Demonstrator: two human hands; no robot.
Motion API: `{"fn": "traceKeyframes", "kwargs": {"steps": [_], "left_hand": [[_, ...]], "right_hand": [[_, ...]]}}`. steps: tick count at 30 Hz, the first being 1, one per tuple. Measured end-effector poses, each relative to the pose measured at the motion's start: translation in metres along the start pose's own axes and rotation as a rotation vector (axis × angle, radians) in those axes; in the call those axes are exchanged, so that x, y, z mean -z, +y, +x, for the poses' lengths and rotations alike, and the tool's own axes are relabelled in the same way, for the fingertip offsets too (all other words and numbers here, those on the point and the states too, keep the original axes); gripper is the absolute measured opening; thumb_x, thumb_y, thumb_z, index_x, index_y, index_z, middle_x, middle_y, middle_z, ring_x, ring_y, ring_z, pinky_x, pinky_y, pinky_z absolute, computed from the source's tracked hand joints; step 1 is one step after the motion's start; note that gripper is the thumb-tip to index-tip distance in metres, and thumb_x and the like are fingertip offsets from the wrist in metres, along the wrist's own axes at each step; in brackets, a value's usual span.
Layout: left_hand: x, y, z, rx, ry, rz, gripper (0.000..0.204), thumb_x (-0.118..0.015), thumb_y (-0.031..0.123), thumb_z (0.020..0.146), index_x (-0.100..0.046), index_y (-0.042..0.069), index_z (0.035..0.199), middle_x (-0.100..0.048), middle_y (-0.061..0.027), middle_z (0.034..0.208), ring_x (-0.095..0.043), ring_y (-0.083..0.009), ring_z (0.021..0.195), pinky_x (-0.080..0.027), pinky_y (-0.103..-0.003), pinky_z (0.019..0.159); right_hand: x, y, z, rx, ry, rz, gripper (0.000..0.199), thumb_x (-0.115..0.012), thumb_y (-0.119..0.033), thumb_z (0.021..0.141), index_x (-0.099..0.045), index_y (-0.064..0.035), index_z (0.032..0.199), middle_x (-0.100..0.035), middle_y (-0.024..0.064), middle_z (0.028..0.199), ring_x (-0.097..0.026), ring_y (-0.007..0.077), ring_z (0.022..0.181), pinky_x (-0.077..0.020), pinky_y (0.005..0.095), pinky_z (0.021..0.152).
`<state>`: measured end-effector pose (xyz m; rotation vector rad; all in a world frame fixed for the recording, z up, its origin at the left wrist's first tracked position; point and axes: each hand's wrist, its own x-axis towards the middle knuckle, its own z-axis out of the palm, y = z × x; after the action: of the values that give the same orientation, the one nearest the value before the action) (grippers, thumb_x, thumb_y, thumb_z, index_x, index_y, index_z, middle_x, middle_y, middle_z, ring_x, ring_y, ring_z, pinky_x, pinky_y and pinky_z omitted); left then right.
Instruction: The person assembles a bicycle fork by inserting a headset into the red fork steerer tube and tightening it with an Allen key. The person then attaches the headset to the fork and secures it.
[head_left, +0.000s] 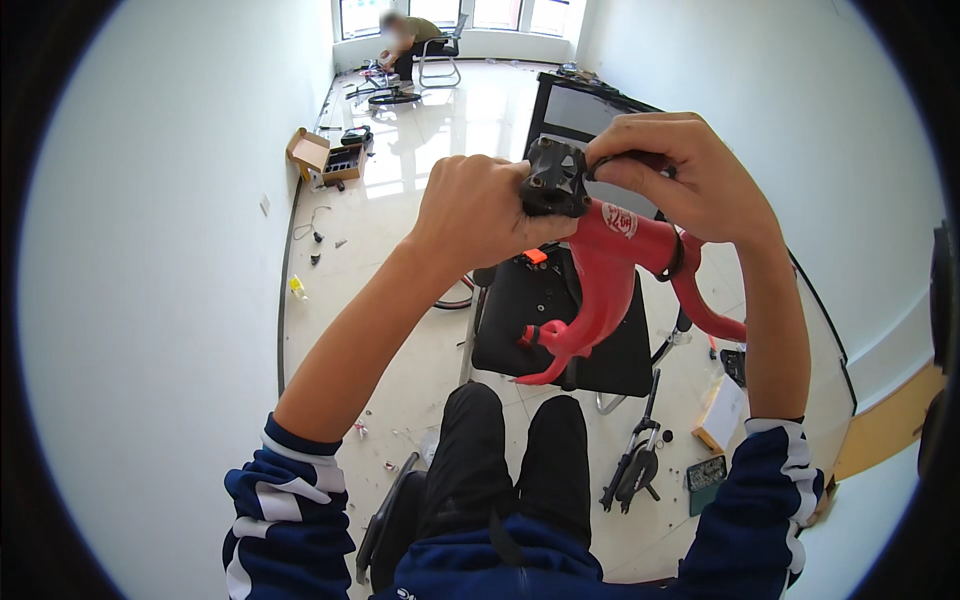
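A black bicycle handlebar stem with bolts on its front sits at the top of a red bicycle frame. My left hand is closed around the stem's left side, thumb beneath it. On the other side my right hand pinches a small dark tool against the stem; its exact kind is partly hidden by the fingers. The frame leans over a black chair seat, its tubes running down and to the right. A small orange item lies on that seat.
On the floor to the right lie a bicycle fork, a white box and a dark tray of small parts. A cardboard box stands by the left wall. Far off, a person bends over a bicycle.
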<state>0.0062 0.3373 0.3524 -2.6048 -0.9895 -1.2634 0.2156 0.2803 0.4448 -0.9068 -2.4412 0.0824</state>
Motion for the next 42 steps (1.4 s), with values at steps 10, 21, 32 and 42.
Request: {"fn": "traceKeyframes", "kwargs": {"steps": [10, 21, 32, 42], "left_hand": [[-0.002, -0.001, 0.011, 0.04, -0.013, 0.022, 0.051, -0.072, 0.059, 0.071, -0.072, 0.008, 0.067, -0.061, -0.0063, 0.051, -0.062, -0.0249, 0.048, -0.049, -0.035, 0.051], [-0.004, -0.008, 0.013, 0.01, -0.025, -0.085, 0.052, -0.07, 0.05, 0.082, -0.062, 0.005, 0.057, -0.052, -0.0054, 0.044, -0.054, -0.0239, 0.041, -0.041, -0.034, 0.044], [-0.007, -0.015, 0.029, -0.019, -0.189, -0.114, 0.057, -0.069, 0.061, 0.077, -0.07, 0.007, 0.059, -0.056, -0.0047, 0.046, -0.055, -0.0189, 0.043, -0.043, -0.03, 0.046], [-0.015, -0.016, 0.026, -0.095, -0.075, -0.058, 0.052, -0.067, 0.051, 0.085, -0.064, 0.004, 0.061, -0.053, -0.0053, 0.046, -0.052, -0.0218, 0.041, -0.041, -0.033, 0.045]], "right_hand": [[0.008, -0.001, -0.001, 0.072, -0.067, -0.078, 0.016, -0.063, -0.011, 0.09, -0.071, -0.0021, 0.1, -0.069, 0.0112, 0.083, -0.066, 0.0229, 0.073, -0.053, 0.0311, 0.07], [0.008, 0.0, 0.006, 0.265, -0.066, -0.365, 0.014, -0.066, -0.009, 0.087, -0.071, -0.0034, 0.099, -0.069, 0.0098, 0.084, -0.066, 0.0252, 0.078, -0.0538, 0.0363, 0.073], [0.016, 0.0, 0.01, 0.364, -0.165, -0.581, 0.017, -0.068, -0.011, 0.086, -0.071, -0.0072, 0.102, -0.07, 0.008, 0.086, -0.067, 0.0247, 0.079, -0.0566, 0.0337, 0.075], [0.011, 0.015, 0.006, 0.294, -0.092, -0.439, 0.016, -0.062, -0.012, 0.092, -0.071, -0.0062, 0.105, -0.07, 0.0107, 0.09, -0.069, 0.026, 0.079, -0.057, 0.0343, 0.074]]}}
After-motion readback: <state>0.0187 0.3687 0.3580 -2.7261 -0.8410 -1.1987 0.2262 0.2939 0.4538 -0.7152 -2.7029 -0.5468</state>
